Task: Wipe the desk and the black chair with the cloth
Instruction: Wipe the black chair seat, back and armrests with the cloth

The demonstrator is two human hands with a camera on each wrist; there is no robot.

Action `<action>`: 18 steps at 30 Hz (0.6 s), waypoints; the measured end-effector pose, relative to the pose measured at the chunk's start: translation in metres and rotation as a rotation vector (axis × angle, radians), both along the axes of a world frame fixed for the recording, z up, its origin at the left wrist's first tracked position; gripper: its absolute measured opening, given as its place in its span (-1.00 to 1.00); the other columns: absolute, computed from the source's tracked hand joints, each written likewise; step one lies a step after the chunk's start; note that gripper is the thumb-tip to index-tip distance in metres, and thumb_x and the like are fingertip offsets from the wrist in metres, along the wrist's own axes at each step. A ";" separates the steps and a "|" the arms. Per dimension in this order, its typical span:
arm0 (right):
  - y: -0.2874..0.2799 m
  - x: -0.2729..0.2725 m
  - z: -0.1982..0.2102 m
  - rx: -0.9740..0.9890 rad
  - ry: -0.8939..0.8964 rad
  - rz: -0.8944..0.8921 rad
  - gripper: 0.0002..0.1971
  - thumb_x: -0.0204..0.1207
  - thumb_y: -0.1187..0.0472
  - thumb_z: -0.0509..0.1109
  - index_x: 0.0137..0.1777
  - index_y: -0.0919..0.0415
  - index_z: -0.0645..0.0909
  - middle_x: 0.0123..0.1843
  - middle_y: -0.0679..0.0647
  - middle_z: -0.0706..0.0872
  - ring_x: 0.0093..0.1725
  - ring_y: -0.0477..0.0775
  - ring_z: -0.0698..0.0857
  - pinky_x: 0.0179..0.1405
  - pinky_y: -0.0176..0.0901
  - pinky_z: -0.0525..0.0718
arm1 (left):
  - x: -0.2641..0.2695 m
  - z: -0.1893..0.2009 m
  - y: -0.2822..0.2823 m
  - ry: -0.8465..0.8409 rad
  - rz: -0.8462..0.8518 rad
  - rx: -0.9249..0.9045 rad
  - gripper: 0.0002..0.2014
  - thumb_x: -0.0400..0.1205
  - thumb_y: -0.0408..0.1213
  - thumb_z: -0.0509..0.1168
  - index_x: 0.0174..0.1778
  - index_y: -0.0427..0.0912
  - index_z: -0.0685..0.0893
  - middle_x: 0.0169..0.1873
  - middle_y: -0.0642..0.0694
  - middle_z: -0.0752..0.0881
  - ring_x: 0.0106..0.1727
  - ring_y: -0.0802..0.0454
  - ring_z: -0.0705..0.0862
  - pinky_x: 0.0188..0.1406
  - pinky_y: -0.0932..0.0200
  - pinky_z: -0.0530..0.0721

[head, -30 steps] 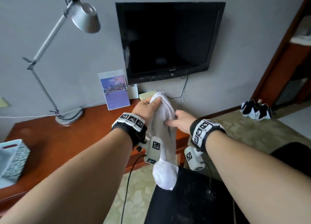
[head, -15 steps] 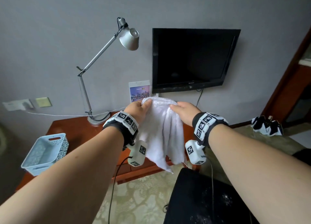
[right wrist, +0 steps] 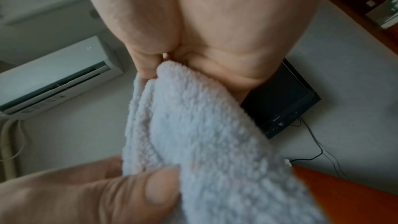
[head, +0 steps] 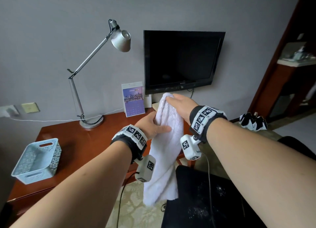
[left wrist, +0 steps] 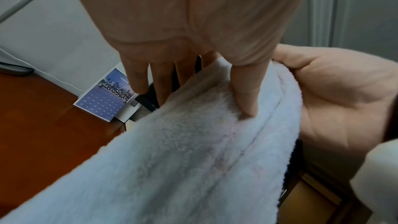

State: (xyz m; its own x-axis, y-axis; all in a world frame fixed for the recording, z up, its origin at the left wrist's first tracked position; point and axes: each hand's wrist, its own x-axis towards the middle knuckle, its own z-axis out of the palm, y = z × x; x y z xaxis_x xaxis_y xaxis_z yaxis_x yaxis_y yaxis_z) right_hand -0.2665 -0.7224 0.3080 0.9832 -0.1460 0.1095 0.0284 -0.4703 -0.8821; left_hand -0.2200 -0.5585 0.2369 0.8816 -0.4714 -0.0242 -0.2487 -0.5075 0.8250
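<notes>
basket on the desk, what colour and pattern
Pale blue basket with a speckled cut-out pattern on its sides, clearest in the head view.

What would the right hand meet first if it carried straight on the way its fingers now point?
Probably the calendar leaning at the wall, since the right hand holding the cloth points up-left; depth is unclear.

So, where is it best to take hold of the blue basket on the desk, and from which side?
Judging by its shape, grip the blue basket at the handle slot in its far short wall, coming from above; the open top stands free on the desk, so the fingers could hook over the rim.
</notes>
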 end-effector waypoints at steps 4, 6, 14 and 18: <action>-0.033 -0.005 0.001 -0.247 0.055 -0.018 -0.59 0.76 -0.10 0.16 0.32 0.15 0.67 0.20 0.15 0.79 0.21 0.19 0.75 0.32 0.08 0.67 | -0.010 0.010 -0.023 0.011 -0.075 0.080 -0.81 0.60 0.06 0.56 -0.01 0.11 0.75 -0.13 0.20 0.83 -0.10 0.24 0.77 -0.11 0.28 0.65; -0.055 -0.008 0.001 -0.399 0.068 -0.058 -0.58 0.77 -0.12 0.11 0.31 0.11 0.65 0.15 0.10 0.77 0.15 0.13 0.73 0.21 0.01 0.65 | -0.012 0.010 -0.038 0.013 -0.109 0.096 -0.74 0.62 0.10 0.52 0.07 0.02 0.81 -0.07 0.14 0.87 -0.04 0.18 0.81 0.05 0.19 0.71; -0.158 -0.027 0.004 -0.681 0.073 -0.159 -0.58 0.77 -0.16 0.10 0.06 0.16 0.62 -0.05 0.07 0.72 -0.12 0.07 0.64 -0.25 -0.08 0.50 | -0.029 0.017 -0.123 0.088 -0.168 -0.007 -0.45 0.59 0.44 0.31 0.10 0.03 0.83 0.02 0.03 0.91 0.09 -0.04 0.88 0.37 -0.16 0.74; -0.221 -0.041 0.004 -0.682 0.131 -0.181 -0.62 0.73 -0.18 0.18 -0.08 0.11 0.56 -0.12 0.04 0.69 -0.10 0.12 0.64 -0.24 -0.08 0.48 | -0.030 0.020 -0.167 0.126 -0.097 -0.161 -0.53 0.65 0.33 0.33 0.11 -0.01 0.83 0.03 -0.09 0.90 0.15 -0.16 0.86 0.39 -0.25 0.71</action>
State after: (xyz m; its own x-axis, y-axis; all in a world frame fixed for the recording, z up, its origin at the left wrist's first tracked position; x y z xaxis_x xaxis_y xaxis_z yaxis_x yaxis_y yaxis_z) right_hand -0.3070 -0.9437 0.3120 0.9614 -0.2490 0.1170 -0.1881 -0.9053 -0.3809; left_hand -0.2500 -0.7255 0.2565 0.8269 -0.5603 -0.0490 -0.1795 -0.3455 0.9211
